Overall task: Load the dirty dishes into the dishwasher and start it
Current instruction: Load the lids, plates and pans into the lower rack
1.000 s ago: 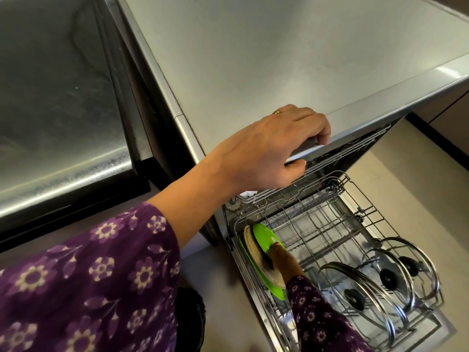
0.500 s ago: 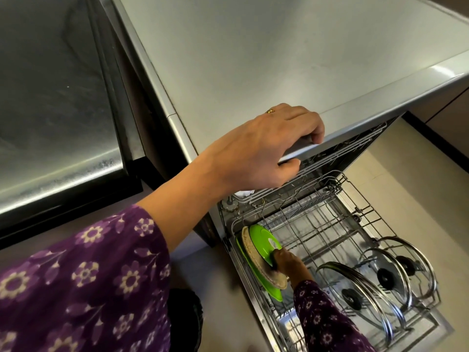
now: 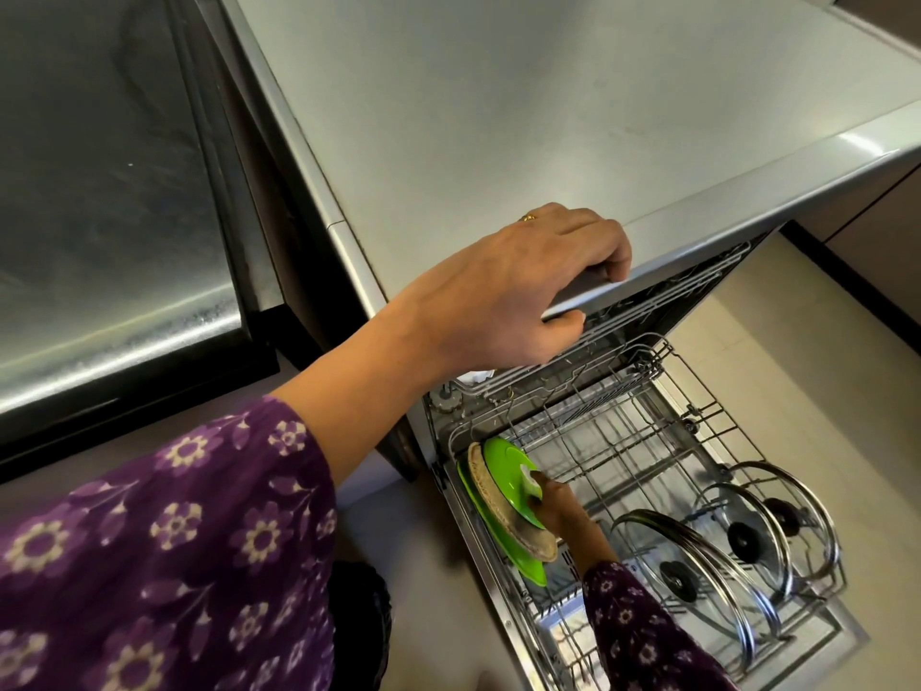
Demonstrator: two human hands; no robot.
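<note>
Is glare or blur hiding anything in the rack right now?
Head view: the rack and green plates are sharp; glare only streaks the counter edge and the steel surface at left; the near sleeve is soft; wide-angle bends the counter lines.

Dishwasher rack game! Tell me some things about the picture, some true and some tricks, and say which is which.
1. Three glass lids stand in the lower rack. True.
2. The left hand is holding a cup. False: its fingers are curled over the counter edge.
3. The right hand is down in the rack, holding a green plate. True.
4. The green plate lies flat on the counter. False: it stands on its edge in the rack, right beside a tan plate.
</note>
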